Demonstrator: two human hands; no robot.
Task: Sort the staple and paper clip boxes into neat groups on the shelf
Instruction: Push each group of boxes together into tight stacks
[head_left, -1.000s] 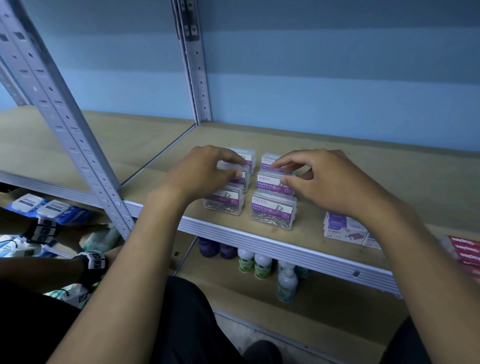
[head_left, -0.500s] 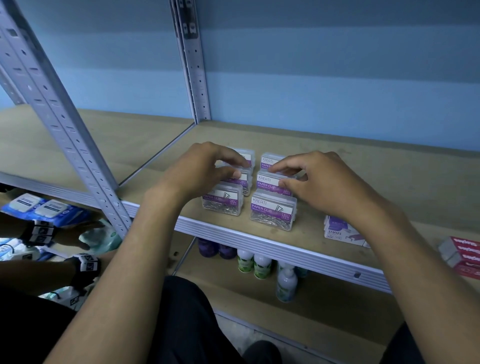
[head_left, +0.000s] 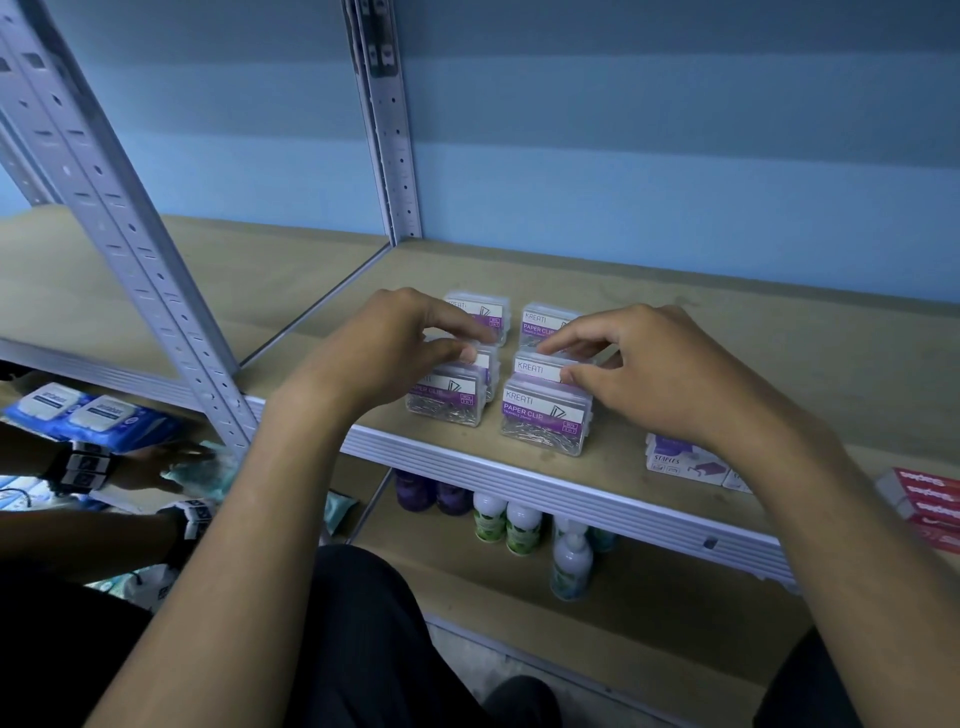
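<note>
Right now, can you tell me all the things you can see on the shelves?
paper clip boxes: six, clear with purple labels, two rows of three near the shelf's front edge.
staples boxes: at least two, white and purple, right of the paper clip boxes, partly behind the right arm.
red boxes: a stack, far right edge.
shelf: one, tan board with a grey metal rim.
bottles: several, white-green and purple, lower shelf.
blue packs: two, lower left.
another person's arms: two, with wrist bands, lower left.
left hand: pinches the middle box of the left row.
right hand: pinches the middle box of the right row.
</note>
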